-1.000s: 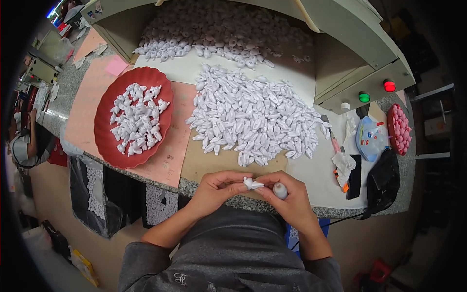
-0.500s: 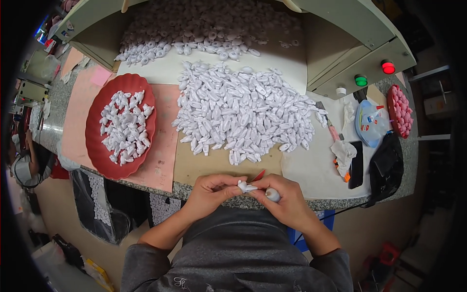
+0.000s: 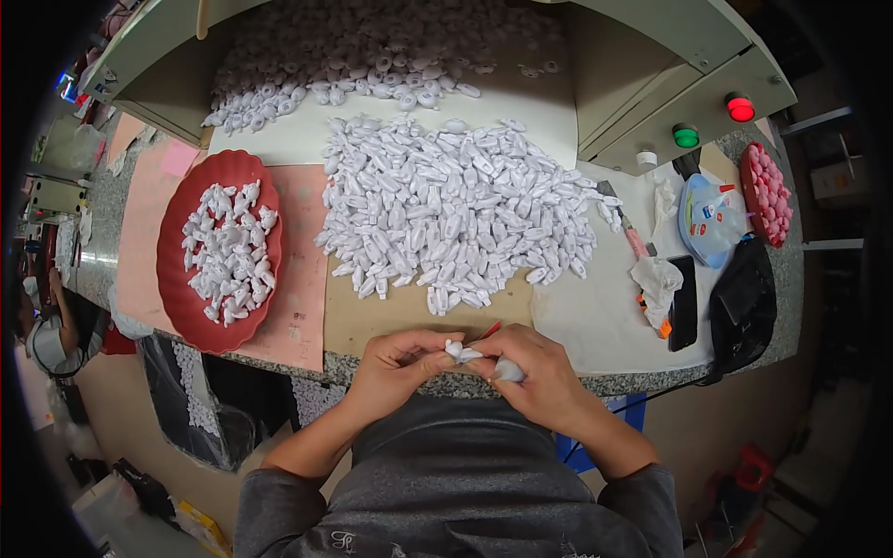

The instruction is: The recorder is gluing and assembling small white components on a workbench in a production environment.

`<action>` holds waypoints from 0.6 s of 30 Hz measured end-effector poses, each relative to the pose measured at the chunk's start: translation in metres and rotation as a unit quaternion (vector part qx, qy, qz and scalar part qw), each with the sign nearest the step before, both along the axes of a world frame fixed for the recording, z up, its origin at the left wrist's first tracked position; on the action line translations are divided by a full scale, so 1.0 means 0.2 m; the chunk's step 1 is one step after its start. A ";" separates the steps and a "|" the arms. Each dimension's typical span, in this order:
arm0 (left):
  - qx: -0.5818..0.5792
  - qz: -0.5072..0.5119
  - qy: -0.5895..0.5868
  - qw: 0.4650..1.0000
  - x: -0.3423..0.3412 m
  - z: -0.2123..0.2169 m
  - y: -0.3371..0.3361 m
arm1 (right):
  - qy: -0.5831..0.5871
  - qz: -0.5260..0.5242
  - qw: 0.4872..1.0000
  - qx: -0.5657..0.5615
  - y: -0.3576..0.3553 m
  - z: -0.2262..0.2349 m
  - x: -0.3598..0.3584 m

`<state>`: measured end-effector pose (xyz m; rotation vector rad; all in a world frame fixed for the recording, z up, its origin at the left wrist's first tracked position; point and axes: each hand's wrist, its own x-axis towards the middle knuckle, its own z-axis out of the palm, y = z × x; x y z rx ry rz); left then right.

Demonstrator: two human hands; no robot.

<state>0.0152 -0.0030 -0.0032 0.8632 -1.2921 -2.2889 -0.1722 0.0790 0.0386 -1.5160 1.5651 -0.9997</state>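
Close together at the desk (image 3: 595,325) edge, both hands pinch one small white piece (image 3: 462,352): left hand (image 3: 400,363); right hand (image 3: 535,372); white heap (image 3: 460,214) beyond; red tray (image 3: 177,298) left.

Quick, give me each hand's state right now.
Left hand: closed, pinching one end of a small white plastic piece.
Right hand: closed on the same piece's other end, a second white piece tucked in its fingers.

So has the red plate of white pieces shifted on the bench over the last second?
No. The red plate sits on the pink mat, left of the big pile of white pieces, as before. Only the head camera moved, so the whole view slid.
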 end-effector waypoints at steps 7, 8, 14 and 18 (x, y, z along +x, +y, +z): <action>-0.022 0.008 -0.002 1.000 0.00 -0.01 0.02 | 0.035 -0.001 0.998 -0.046 0.00 0.02 0.01; -0.023 0.014 0.006 1.000 0.01 -0.01 0.02 | 0.038 -0.002 0.998 -0.051 0.01 0.02 0.02; -0.002 -0.009 0.012 1.000 0.00 0.00 -0.02 | -0.072 -0.026 0.997 0.024 0.01 0.02 0.03; 0.090 0.028 0.111 0.989 0.00 0.02 0.00 | -0.161 -0.047 0.983 0.071 -0.03 0.06 0.04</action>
